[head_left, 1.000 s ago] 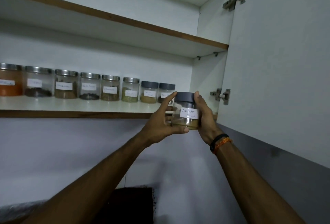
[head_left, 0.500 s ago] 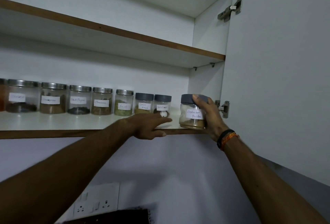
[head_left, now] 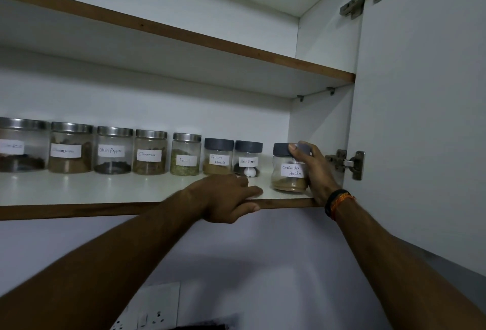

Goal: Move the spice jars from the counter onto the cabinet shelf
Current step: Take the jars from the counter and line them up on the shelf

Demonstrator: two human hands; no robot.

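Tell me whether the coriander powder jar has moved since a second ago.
Yes. The coriander powder jar went from below the shelf edge up onto it, right of the black pepper jar, gripped by the right hand.

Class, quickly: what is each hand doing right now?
Left hand: open, resting on the shelf edge.
Right hand: gripping the coriander jar.

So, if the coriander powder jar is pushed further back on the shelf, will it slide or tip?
The coriander powder jar probably slides: its base looks wide and the shelf smooth. It seems light, only the bottom part filled. A push low on its body looks safer than at the lid.
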